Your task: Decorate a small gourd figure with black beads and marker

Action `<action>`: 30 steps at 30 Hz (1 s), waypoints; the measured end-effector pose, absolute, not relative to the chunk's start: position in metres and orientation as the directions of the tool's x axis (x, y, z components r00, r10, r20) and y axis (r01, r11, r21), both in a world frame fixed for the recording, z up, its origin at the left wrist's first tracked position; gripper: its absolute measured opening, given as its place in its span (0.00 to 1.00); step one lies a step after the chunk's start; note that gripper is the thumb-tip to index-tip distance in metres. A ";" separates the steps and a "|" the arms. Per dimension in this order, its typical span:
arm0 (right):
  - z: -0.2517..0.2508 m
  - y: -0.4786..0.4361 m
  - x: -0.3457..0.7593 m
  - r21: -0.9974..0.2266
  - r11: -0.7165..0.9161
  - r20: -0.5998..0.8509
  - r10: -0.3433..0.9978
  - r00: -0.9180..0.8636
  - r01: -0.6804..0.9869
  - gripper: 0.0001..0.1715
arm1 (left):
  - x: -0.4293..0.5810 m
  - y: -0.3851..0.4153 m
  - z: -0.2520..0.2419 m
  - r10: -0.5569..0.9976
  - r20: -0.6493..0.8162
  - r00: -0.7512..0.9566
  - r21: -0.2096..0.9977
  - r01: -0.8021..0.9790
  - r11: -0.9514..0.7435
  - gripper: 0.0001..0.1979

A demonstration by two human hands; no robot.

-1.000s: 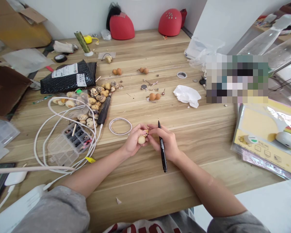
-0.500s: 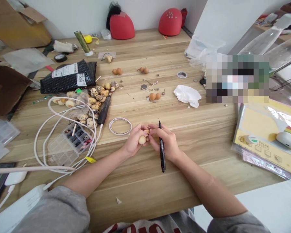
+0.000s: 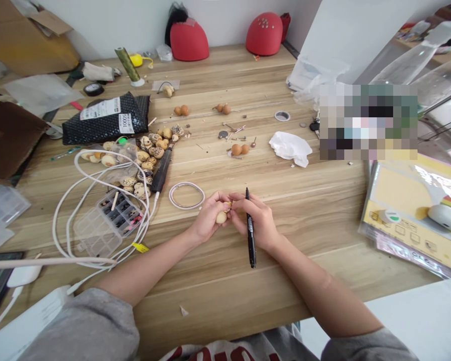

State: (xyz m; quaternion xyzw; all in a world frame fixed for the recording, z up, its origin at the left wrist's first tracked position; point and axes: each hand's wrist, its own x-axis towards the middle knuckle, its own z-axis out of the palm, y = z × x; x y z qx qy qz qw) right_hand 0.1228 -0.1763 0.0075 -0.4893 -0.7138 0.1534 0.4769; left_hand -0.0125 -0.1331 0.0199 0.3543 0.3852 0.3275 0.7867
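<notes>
Near the middle of the table, my left hand [image 3: 209, 216] is closed round a small pale gourd [image 3: 221, 217], thumb across its upper part. A black marker pen [image 3: 251, 235] is tucked between the fingers of my right hand [image 3: 258, 219], its narrow end pointing away from me. The right fingertips meet the gourd's far right side, and whatever they pinch there is hidden. A white cable ring [image 3: 187, 195] lies just left of my hands. Beyond them are two-lobed brown gourds [image 3: 240, 149] beside small metal bits.
Patterned little gourds [image 3: 149, 158] are heaped at left by a black corded tool [image 3: 161, 169], a looped white cable [image 3: 65, 220] and a divided plastic box [image 3: 113, 218]. White tissue [image 3: 291, 148] lies beyond my right hand; yellow packaging [image 3: 406, 220] is at right.
Almost nothing differs. The gourd has tilted very slightly in my left fingers; both hands and the marker pen stay in place.
</notes>
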 end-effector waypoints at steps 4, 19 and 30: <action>0.009 -0.176 0.123 -0.688 0.469 0.524 0.849 -0.068 0.554 0.07 | -0.013 -0.133 0.020 0.791 -0.369 0.487 0.818 -0.234 0.526 0.09; 0.008 -0.176 0.122 -0.653 0.483 0.544 0.835 -0.081 0.584 0.08 | -0.011 -0.133 0.020 0.792 -0.381 0.476 0.818 -0.225 0.529 0.08; 0.007 -0.176 0.123 -0.602 0.488 0.574 0.815 -0.082 0.632 0.08 | -0.011 -0.132 0.023 0.778 -0.415 0.471 0.787 -0.242 0.567 0.08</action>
